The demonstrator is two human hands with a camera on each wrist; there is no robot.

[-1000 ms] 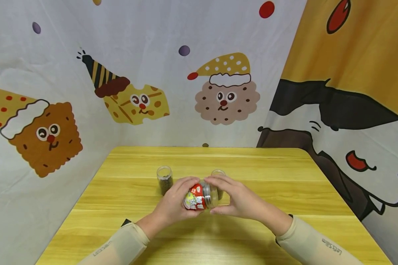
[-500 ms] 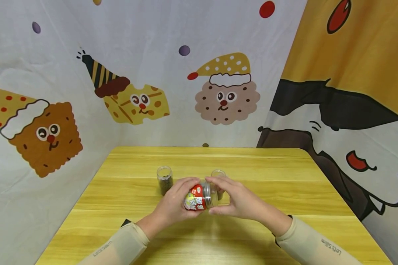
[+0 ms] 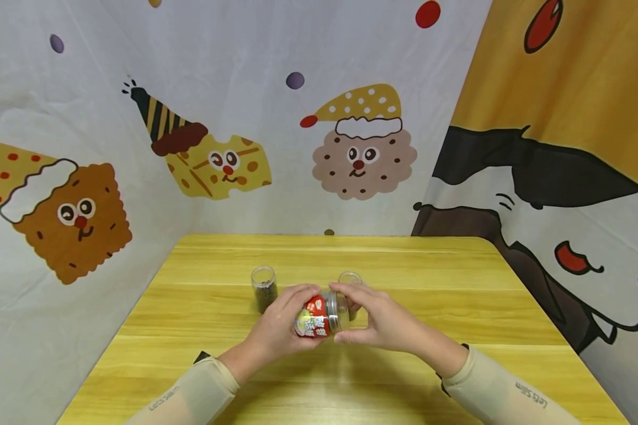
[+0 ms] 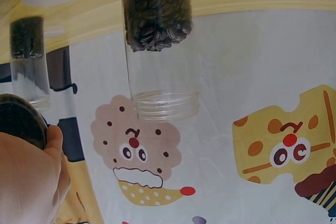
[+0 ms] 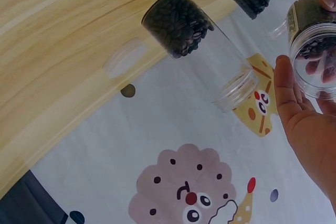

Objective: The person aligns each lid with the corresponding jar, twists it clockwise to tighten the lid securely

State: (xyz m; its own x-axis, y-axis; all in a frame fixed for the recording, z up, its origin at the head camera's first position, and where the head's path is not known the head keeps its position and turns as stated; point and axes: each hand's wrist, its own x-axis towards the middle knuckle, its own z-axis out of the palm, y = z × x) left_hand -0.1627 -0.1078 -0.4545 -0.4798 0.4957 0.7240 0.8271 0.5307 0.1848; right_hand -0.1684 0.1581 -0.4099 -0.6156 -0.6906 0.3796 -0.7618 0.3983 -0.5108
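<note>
My left hand [image 3: 283,321] grips the body of a clear jar [image 3: 313,317] with a red printed label, tipped nearly sideways, its end toward the right. Dark beans show inside this jar [image 5: 304,17] in the right wrist view. Around the jar's clear lid [image 5: 311,72] my right hand [image 3: 385,319] curls its thumb and fingers. In the left wrist view the left hand [image 4: 34,179] holds the jar by its dark base end. Part of the label and the far fingers are hidden.
An open clear jar of coffee beans [image 3: 264,292] stands behind the left hand. Another open bean jar [image 3: 350,276] is partly hidden behind the right hand. A loose clear lid [image 5: 126,57] lies on the wooden table [image 3: 430,265]. A printed cloth hangs behind.
The jar has turned slightly about its length, so its label lettering sits a little differently. The right fingertips have shifted slightly on the lid; the left hand stays in place.
</note>
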